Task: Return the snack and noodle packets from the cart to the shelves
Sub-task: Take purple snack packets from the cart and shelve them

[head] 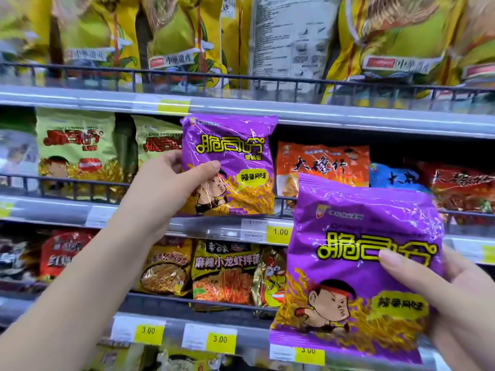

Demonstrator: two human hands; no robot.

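An upper purple packet [235,145] is gripped by the left hand [166,188], thumb curled over its front and fingers behind its left edge; it is held upright against the front of the middle shelf [53,210], between green packets [75,145] and an orange packet [321,164]; a nearer purple packet [356,236] (same design) is pinched at its right edge by the right hand [460,298], thumb pressed on the front, lower and closer to the camera.

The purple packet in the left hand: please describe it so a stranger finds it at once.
Start at the grey shelf edge under the tall yellow bags. Just below it, between a green packet and an orange packet, the left hand holds the purple packet. Its purple twin is lower right, in the right hand.
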